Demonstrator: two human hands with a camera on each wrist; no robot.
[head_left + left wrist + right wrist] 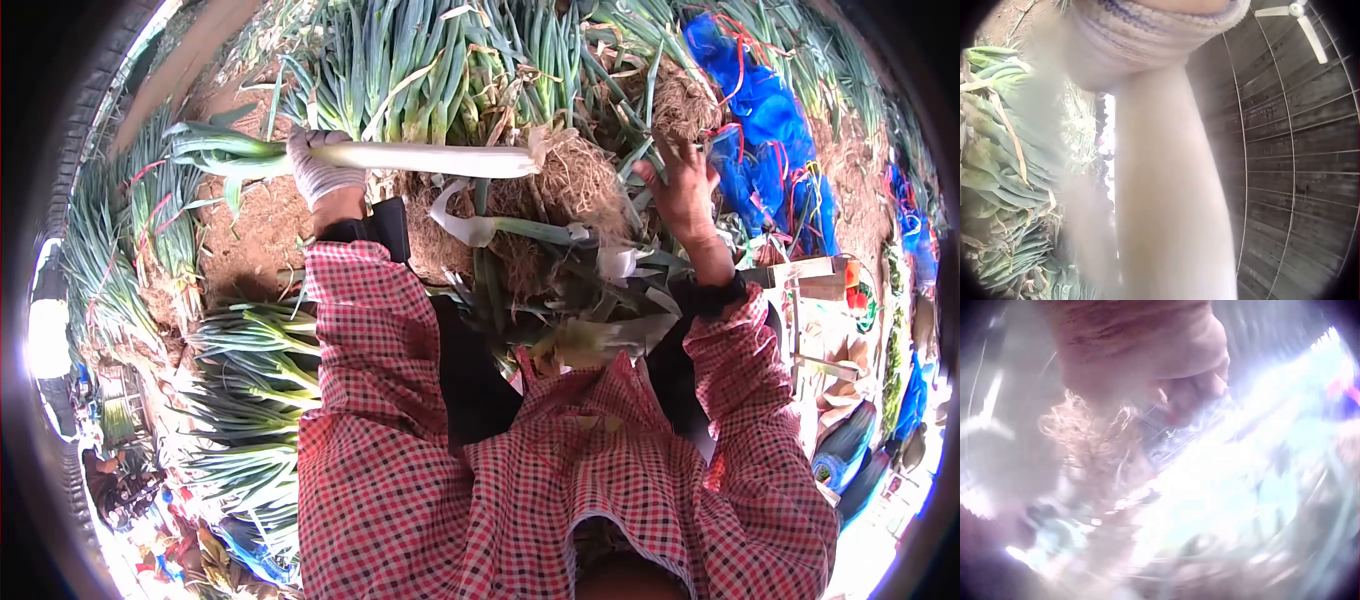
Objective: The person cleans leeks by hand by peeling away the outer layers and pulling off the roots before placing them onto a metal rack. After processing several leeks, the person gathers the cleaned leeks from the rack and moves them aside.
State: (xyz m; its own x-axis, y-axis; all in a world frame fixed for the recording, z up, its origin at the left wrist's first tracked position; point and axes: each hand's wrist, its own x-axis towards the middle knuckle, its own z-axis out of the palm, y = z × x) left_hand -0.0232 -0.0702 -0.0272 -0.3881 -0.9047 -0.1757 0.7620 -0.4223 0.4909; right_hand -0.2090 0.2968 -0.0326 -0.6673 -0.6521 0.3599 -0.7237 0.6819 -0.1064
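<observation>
My left hand (325, 172), in a pale striped glove, grips a long green onion (430, 158) near where its leaves start. The onion lies level, green leaves to the left and rooted white end to the right. In the left wrist view its white shank (1169, 187) runs down from the glove (1147, 37). My bare right hand (688, 195) is raised to the right of the root end, apart from it, fingers spread. The right wrist view is blurred; pale roots (1088, 434) show below the hand (1141, 344). Peeled outer leaves (610, 335) lie in front of my body.
Bundled green onions (430, 60) stand in a row ahead, and more lie stacked (250, 370) at the left. Blue netting (760, 110) with red ties is at the right. A wooden board (810, 270) is beside my right forearm. Bare soil (255, 240) shows at the left.
</observation>
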